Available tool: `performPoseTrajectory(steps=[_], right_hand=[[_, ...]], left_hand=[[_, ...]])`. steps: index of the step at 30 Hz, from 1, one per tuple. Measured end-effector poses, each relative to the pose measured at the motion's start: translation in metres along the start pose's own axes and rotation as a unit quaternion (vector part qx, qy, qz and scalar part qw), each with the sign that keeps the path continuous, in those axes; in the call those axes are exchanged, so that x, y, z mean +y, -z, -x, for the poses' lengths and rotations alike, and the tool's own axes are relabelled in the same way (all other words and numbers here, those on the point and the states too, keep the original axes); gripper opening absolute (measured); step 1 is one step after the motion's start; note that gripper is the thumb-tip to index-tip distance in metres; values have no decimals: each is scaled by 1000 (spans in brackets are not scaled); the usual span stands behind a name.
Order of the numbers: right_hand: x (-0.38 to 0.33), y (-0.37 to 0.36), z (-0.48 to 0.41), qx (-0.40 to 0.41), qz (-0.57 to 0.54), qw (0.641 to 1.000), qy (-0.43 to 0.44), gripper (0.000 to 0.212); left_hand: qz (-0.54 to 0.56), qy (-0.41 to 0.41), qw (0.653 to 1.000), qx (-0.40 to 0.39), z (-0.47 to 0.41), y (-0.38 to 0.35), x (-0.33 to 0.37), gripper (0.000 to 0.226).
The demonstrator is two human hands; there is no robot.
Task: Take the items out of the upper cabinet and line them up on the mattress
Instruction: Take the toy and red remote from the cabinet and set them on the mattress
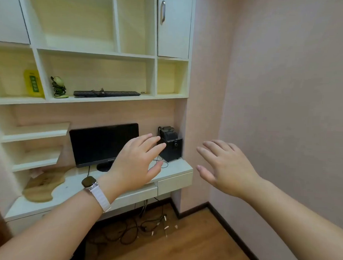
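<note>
My left hand (135,163), with a watch on a white band at the wrist, is held out flat in front of the monitor, fingers apart, holding nothing. My right hand (223,166) is spread open beside it, in front of the pink wall, also holding nothing. Above them the white wall cabinet has a shut door (173,26) with a metal handle at the upper right and another door (9,15) at the upper left. On its lower open shelf lie a black keyboard (106,93), a small green lamp wrapped in cable (59,87) and a yellow packet (33,83). No mattress is in view.
A black monitor (100,145) and a black speaker box (171,147) stand on the white desk (177,167), with a wooden board (44,185) at its left. Cables (134,229) lie tangled on the wooden floor under the desk. Pink walls close the corner on the right.
</note>
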State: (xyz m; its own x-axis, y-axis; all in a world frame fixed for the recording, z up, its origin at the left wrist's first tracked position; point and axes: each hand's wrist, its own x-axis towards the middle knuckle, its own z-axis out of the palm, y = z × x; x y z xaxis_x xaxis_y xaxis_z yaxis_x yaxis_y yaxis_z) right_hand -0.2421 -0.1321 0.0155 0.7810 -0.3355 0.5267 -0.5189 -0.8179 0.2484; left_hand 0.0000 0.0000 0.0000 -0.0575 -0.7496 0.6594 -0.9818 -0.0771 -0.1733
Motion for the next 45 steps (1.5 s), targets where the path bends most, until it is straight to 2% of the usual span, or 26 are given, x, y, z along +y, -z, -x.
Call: performPoseTrajectory(steps=[12, 19, 27, 38, 45], right_hand=[[-1, -70, -54, -35, 6, 999, -15, 58], [-14, -115, -155, -45, 31, 998, 10, 55], [-37, -175, -257, -20, 19, 999, 24, 54], [5, -222, -311, 10, 19, 999, 25, 50], [71, -276, -347, 83, -13, 996, 42, 47]], left_hand=[[18, -9, 1000, -16, -16, -80, -59, 49], [32, -6, 999, -13, -38, -125, -151, 49], [22, -5, 999, 25, -62, -173, -255, 46], [26, -32, 998, 48, -119, -230, -285, 44], [-21, -22, 998, 53, -180, -266, -287, 42]])
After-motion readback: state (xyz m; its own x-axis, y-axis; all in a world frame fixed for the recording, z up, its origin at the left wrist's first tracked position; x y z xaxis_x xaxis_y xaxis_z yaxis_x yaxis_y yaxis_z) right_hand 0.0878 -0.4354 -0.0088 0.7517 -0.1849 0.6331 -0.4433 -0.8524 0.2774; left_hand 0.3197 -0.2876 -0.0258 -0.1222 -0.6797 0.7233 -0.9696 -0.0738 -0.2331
